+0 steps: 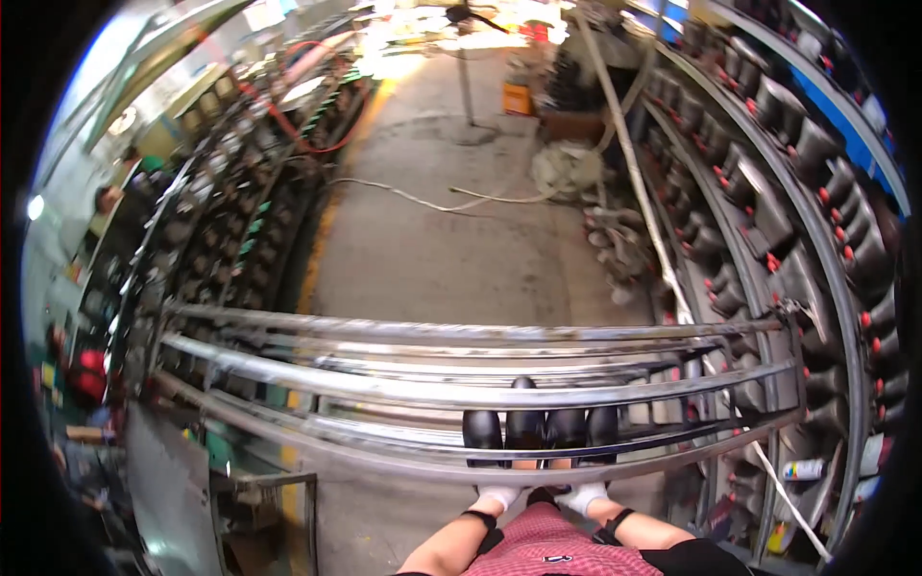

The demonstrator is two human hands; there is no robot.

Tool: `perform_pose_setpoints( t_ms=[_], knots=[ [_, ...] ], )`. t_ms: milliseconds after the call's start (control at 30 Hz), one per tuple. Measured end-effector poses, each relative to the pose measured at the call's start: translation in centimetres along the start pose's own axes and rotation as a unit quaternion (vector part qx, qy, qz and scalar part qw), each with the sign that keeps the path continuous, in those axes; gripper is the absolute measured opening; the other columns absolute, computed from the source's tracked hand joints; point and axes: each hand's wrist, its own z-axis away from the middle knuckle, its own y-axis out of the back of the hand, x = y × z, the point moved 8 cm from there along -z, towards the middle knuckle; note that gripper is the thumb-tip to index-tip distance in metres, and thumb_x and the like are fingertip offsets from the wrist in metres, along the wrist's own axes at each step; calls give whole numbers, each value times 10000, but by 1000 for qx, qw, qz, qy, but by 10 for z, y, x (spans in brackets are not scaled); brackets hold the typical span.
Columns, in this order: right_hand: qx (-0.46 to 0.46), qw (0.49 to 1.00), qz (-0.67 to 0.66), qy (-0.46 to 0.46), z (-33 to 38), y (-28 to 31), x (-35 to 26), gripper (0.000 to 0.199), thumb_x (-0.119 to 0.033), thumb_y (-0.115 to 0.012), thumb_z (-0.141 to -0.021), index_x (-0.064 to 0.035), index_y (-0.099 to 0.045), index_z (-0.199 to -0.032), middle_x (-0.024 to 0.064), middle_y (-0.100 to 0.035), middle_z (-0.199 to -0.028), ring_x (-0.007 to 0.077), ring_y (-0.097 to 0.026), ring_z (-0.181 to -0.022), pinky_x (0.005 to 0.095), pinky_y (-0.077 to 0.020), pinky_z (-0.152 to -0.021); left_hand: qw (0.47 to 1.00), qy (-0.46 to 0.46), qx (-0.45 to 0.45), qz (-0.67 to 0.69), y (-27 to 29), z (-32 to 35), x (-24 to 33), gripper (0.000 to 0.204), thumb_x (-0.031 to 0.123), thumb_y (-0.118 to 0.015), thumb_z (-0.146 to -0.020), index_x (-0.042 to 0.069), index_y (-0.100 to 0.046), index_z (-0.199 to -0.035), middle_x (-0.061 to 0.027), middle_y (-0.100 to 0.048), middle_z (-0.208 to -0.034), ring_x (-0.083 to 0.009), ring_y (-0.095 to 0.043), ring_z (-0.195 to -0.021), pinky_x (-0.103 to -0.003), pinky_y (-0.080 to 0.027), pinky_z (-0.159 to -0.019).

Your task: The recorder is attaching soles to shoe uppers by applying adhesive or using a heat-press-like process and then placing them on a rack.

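Several glossy black boots (525, 430) stand side by side on a metal rack (423, 389) in front of me, their rounded ends close together. My left hand (498, 494), in a white glove with bare fingertips, reaches in at the rack's front rail. Its fingers are closed at the lower end of the left boots. My right hand (582, 497), gloved the same way, is closed at the right boots. The front rail crosses in front of both hands and partly hides the fingers.
Shelves of black boots (768, 106) with red parts line the right. A long rack of dark footwear (230, 192) runs along the left. A pale hose (413, 199) lies on the floor beyond. A metal cabinet (173, 480) stands at near left; people are at far left.
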Motion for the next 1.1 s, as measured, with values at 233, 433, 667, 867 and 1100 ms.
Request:
perform_pose_setpoints(
  t_ms=[233, 433, 667, 867, 1100],
  knots=[
    [-268, 962, -57, 16, 51, 15, -218, 662, -624, -752, -713, -84, -716, -1095, 187, -656, -1107, 285, -647, -1006, 374, -515, -874, 955, 151, -100, 236, 10, 227, -199, 685, 575, -290, -994, 33, -647, -1213, -241, -649, -1199, -389, -595, -1158, -422, -422, -1013],
    [-447, 844, -285, 78, 65, -65, -401, 413, -306, -796, -850, -35, -689, -1143, 38, -700, -1034, 102, -620, -940, 259, -507, -830, 869, 290, 2, 402, -39, 426, -340, 750, 605, -236, -1000, 25, -600, -1306, -250, -593, -1313, -388, -521, -1280, -393, -355, -1097],
    [-518, 838, -131, 114, 74, -101, -590, 510, -375, -817, -808, -26, -696, -1160, 69, -690, -1113, 113, -620, -1002, 281, -496, -881, 695, 344, 206, 596, -111, 529, -429, 716, 613, -336, -991, 4, -653, -1199, -263, -655, -1180, -401, -602, -1157, -405, -438, -991],
    [-343, 809, -3, 477, 68, -98, -806, 643, -455, -869, -704, 12, -688, -1108, 211, -587, -1161, 358, -578, -1107, 411, -448, -947, 655, 484, 390, 429, 18, 644, -483, 593, 628, -586, -879, 43, -673, -923, -199, -683, -796, -404, -670, -794, -462, -517, -706],
    [-291, 684, 47, 667, 92, -137, -1059, 512, -496, -838, -673, -43, -656, -828, 207, -573, -1018, 383, -594, -936, 446, -484, -827, 613, 520, 549, 232, 194, 738, -589, 393, 425, -755, -787, 55, -624, -788, -151, -605, -766, -370, -614, -704, -454, -491, -629]
  ],
)
